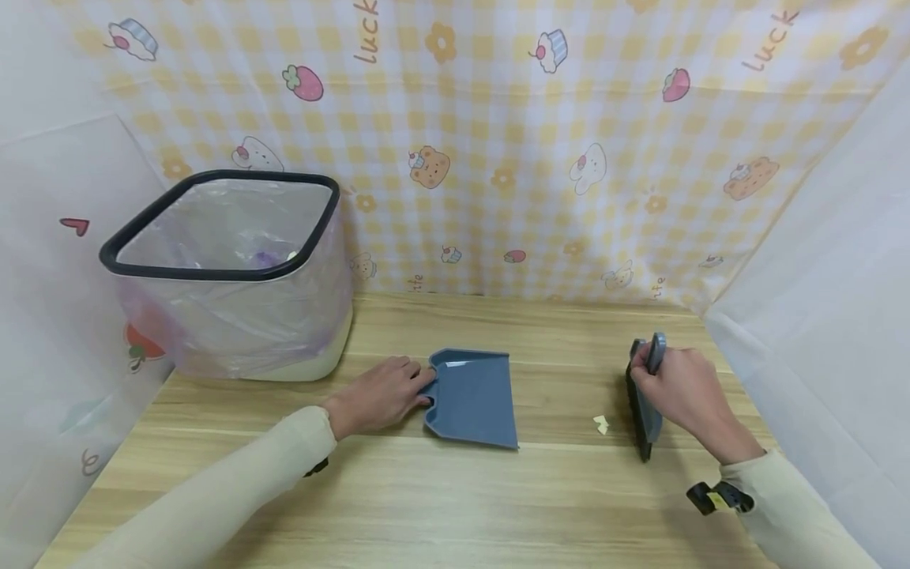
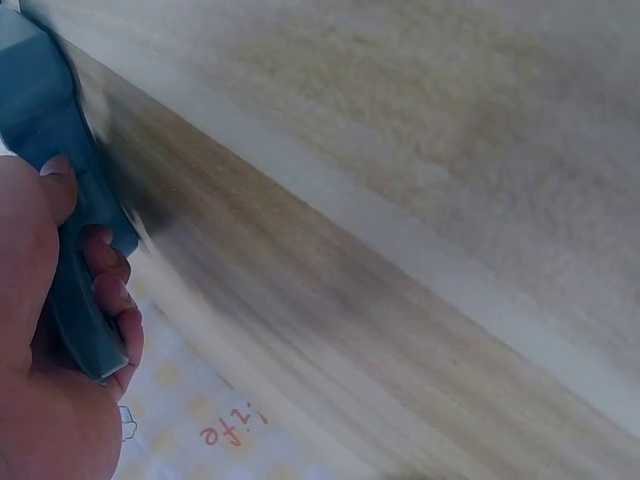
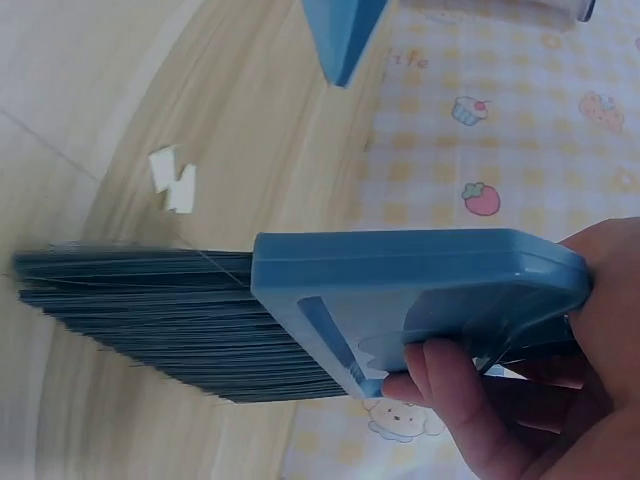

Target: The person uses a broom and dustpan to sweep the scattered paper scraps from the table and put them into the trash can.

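Observation:
A blue-grey dustpan (image 1: 475,399) lies on the wooden table with its wide edge facing right. My left hand (image 1: 384,395) grips its short handle; in the left wrist view the fingers curl round that handle (image 2: 88,310). At the right, my right hand (image 1: 686,391) holds a small hand brush (image 1: 648,411) by its blue-grey body. The brush's dark bristles (image 3: 170,315) point down at the table in the head view. Small pale scraps (image 1: 601,425) lie between the dustpan and the brush, closer to the brush.
A bin (image 1: 313,367) with a black rim and a translucent purple-tinted bag stands at the back left. Behind the table hangs a yellow checked curtain (image 1: 483,118) with cartoon prints. White sheets (image 1: 817,316) close off both sides.

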The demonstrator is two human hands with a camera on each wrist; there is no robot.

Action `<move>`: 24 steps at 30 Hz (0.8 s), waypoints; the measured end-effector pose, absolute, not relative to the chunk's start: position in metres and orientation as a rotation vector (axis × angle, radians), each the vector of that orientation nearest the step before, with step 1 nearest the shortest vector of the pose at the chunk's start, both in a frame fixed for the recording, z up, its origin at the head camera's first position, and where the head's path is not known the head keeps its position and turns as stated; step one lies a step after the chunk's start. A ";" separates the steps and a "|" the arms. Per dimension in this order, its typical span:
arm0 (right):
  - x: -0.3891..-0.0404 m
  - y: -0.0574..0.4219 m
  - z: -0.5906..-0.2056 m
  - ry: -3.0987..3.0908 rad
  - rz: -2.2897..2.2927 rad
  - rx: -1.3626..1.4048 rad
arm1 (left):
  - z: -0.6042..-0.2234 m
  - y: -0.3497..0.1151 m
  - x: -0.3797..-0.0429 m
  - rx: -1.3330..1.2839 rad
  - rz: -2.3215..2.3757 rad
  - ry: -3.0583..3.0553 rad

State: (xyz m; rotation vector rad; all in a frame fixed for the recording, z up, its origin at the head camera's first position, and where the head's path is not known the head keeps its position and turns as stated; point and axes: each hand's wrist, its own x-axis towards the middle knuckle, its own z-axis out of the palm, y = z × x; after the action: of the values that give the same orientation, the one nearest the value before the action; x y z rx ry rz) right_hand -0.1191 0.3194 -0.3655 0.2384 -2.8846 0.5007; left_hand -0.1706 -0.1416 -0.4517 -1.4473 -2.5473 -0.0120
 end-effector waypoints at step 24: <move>-0.132 0.277 -0.376 -2.861 0.571 0.382 | -0.453 -0.142 -0.171 -1.434 0.062 -2.544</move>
State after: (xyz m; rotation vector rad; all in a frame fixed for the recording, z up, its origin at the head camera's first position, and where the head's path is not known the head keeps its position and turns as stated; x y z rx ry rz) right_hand -0.1325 0.2774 -0.3757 0.3817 -2.8613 0.5706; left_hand -0.1713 -0.1415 -0.4526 -1.4343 -2.5435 0.0618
